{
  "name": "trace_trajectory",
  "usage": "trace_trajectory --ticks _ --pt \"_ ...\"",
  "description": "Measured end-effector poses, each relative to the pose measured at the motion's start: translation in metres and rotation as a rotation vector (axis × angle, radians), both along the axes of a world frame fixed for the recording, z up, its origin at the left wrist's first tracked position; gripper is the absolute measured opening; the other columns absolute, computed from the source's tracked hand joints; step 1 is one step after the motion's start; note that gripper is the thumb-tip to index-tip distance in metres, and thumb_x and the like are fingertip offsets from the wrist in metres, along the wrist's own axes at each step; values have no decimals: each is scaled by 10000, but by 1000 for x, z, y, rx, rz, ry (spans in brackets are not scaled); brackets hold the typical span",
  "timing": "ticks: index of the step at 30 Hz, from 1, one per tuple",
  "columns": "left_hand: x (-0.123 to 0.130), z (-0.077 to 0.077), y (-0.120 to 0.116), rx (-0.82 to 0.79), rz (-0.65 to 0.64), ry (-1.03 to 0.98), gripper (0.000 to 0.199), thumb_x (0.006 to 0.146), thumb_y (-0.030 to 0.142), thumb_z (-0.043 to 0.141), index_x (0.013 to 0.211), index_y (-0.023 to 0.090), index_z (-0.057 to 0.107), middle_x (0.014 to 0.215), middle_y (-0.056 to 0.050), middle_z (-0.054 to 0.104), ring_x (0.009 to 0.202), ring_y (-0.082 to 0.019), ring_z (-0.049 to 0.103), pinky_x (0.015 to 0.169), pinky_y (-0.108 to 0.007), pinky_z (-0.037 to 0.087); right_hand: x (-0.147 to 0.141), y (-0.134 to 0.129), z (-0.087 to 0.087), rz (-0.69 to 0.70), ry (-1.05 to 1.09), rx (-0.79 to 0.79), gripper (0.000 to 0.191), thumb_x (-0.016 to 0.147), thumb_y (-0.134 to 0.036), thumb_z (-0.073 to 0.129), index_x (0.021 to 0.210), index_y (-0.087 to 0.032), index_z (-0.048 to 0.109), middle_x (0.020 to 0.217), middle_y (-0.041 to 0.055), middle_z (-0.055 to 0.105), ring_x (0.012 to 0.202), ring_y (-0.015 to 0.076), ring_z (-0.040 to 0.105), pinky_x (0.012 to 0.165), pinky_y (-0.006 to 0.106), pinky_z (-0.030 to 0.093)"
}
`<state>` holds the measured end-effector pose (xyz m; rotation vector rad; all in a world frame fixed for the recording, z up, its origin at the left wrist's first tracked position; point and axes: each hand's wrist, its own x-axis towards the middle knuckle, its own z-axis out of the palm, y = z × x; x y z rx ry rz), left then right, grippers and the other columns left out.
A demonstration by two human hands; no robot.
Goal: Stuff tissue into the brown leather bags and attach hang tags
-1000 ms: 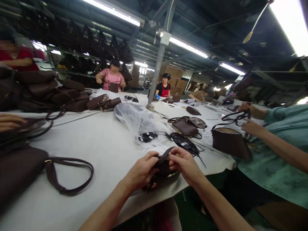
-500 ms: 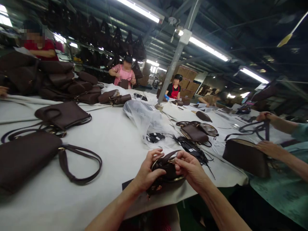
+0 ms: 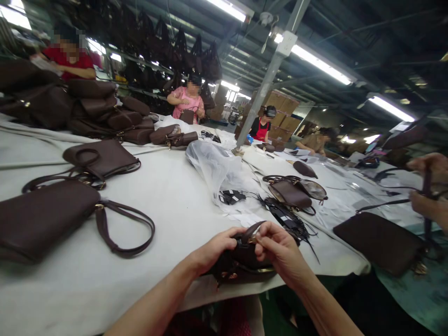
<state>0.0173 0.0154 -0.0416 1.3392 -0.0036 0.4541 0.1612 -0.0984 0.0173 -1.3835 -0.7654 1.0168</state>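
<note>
A dark brown handbag (image 3: 241, 275) with gold-coloured zip and fittings lies at the table's near edge. My left hand (image 3: 219, 247) is closed on its upper left part, thumb on top and fingertips hidden behind the strap. At the strap's gold fitting, my right hand (image 3: 280, 245) pinches the handbag's strap end between thumb and fingers. The strap (image 3: 254, 228) arches up between both hands. Just behind them lies a bunch of black tags with cords (image 3: 285, 217).
Brown bags (image 3: 45, 214) with looped straps lie on the left, below a large pile of bags (image 3: 94, 107). A clear plastic bag (image 3: 213, 163) and another brown handbag (image 3: 290, 193) sit ahead. On the right, a co-worker's hands (image 3: 432, 186) hold a strap. A metal post (image 3: 262, 88) rises beyond.
My left hand has closed from spread fingers onto the bag. My right hand keeps its pinch. The co-worker's bag at right has tipped and their hands have lifted the strap.
</note>
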Motion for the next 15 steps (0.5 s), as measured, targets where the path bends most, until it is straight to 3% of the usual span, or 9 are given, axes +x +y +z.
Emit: trace_trajectory --ticks 3,8,13,15 --pt "0 -1 0 -154 -23 -3 413 737 206 539 1139 176 627 1104 -41 645 1061 -243 545 1003 -396 348 -3 -2 -2 -24 -76 13 392 689 -438 805 776 -202 505 538 -11 661 452 108 590 459 190 481" --pt "0 -9 6 -200 -144 -111 453 765 388 697 1165 181 646 1139 -63 630 1074 -246 549 979 -370 375 -14 -3 -1 -88 -195 42 404 666 -486 805 776 -199 545 550 -4 662 476 124 607 448 202 493" --pt "10 -15 -4 -295 16 -148 420 731 424 761 1063 200 633 945 -27 636 945 -206 576 913 -347 415 -20 9 6 -61 -250 84 370 683 -480 792 751 -197 562 545 -8 655 479 123 614 471 212 512" --pt "10 -12 -7 -286 72 -175 414 717 417 774 1037 199 626 998 -38 633 992 -220 568 930 -360 412 -20 14 5 -73 -195 102 354 687 -446 798 769 -198 559 550 -15 650 470 117 606 453 198 496"
